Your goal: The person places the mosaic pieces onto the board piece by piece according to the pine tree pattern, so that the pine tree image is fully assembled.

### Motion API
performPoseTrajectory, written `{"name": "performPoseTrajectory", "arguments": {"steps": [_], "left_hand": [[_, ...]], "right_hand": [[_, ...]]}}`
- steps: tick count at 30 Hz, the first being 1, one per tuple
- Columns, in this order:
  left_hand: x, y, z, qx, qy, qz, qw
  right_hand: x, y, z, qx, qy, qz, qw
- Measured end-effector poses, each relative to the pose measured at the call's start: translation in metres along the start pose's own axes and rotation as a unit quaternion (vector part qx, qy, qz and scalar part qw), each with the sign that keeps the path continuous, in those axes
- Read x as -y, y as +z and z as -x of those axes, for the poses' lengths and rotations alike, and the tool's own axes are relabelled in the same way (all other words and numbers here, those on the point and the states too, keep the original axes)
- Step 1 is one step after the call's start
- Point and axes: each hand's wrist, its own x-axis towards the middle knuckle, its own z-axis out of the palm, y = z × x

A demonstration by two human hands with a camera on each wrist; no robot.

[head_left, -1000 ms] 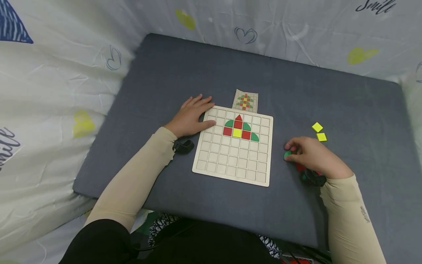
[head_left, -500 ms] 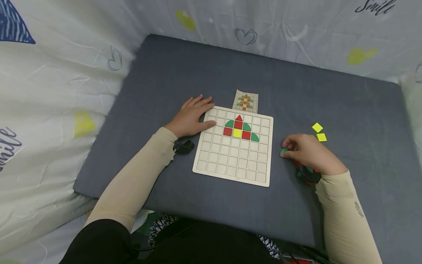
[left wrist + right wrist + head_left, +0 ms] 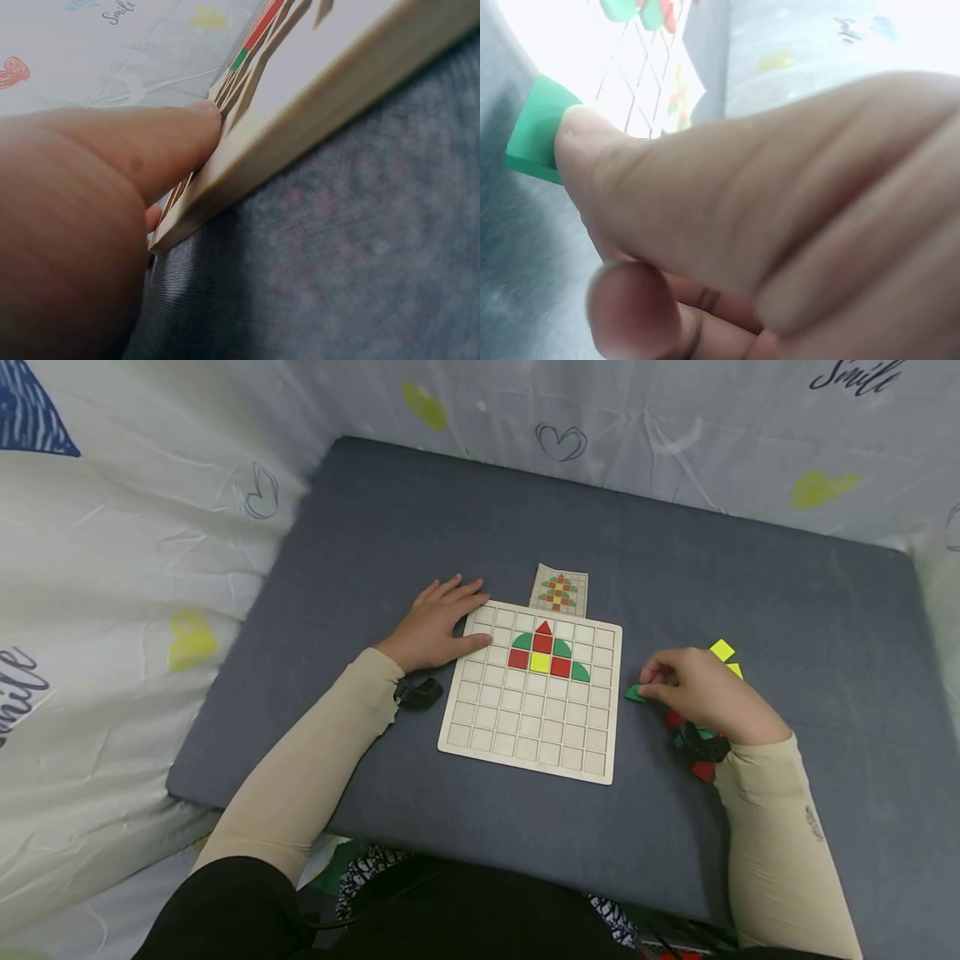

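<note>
My left hand (image 3: 435, 625) rests at the upper left corner of the wooden grid board (image 3: 491, 747), fingers spread and thumb lying over its edge. Between thumb and fingertips, my right hand (image 3: 701, 689) pinches a green quarter-circle tile (image 3: 536, 131), just right of the board in the head view. On the board, a red triangle (image 3: 543, 628) tops red squares (image 3: 560, 667), a yellow square (image 3: 539, 662) and green quarter-circle tiles (image 3: 581, 672). Part of the held tile is hidden by the thumb in the right wrist view.
A pattern card (image 3: 558, 590) lies against the board's far edge. Yellow square tiles (image 3: 722, 650) lie beyond my right hand. Red tiles (image 3: 702, 772) and green ones lie partly hidden under the right wrist. A patterned curtain (image 3: 637, 435) hangs behind the grey table (image 3: 750, 577).
My right hand has moved a little away from the body and toward the board, carrying the green tile. More red tiles show beneath the wrist. The left hand has stayed still.
</note>
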Motion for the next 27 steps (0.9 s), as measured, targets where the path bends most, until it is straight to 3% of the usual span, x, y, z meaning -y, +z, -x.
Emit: {"name": "performPoseTrajectory", "arguments": {"steps": [27], "left_hand": [[0.001,0.000,0.000,0.001,-0.001,0.001,1.0000]], "right_hand": [[0.050,-0.005,-0.041,0.005,-0.051,-0.007,0.9987]]}}
